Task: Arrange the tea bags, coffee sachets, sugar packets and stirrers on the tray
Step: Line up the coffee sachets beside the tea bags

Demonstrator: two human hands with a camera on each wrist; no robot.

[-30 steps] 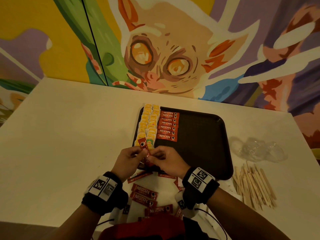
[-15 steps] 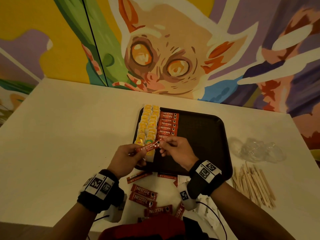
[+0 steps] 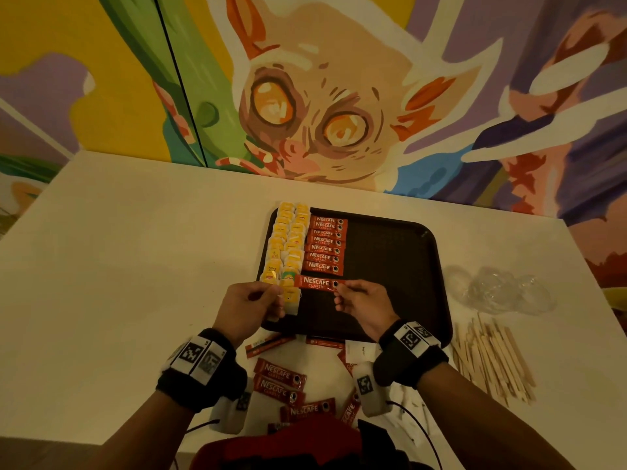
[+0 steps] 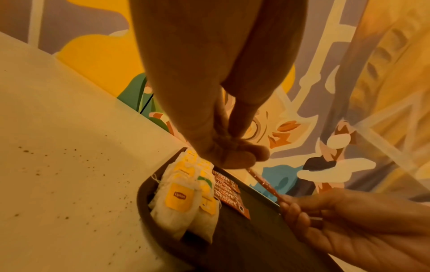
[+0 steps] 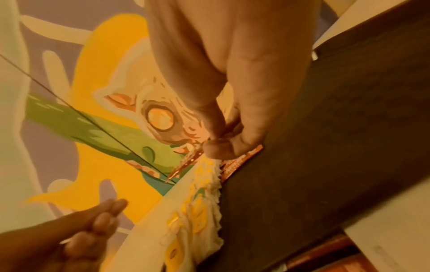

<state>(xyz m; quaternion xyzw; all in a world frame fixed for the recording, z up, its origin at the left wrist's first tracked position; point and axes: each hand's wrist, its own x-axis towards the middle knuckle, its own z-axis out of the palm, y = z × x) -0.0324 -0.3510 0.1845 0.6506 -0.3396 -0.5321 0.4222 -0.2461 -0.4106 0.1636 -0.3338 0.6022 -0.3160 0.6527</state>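
A dark brown tray [image 3: 390, 266] holds two columns of yellow-tagged tea bags [image 3: 288, 245] along its left side, and beside them a column of red coffee sachets [image 3: 325, 244]. My right hand [image 3: 339, 288] pinches the right end of another red sachet [image 3: 315, 283], held level just below that column. In the left wrist view this sachet [image 4: 263, 184] hangs above the tray floor. My left hand [image 3: 276, 293] hovers over the nearest tea bags by the sachet's left end, fingers loosely bent, with nothing seen in them.
Several loose coffee sachets [image 3: 281, 378] and white sugar packets [image 3: 359, 349] lie on the white table in front of the tray. A pile of wooden stirrers [image 3: 492, 361] lies to the right, and a crumpled clear plastic bag [image 3: 498, 290] behind it. The mural wall stands behind the table.
Both hands carried the sachet from the tray's near edge forward and turned it level. It now sits below the coffee column in the right hand alone, and the left hand has drawn off its end.
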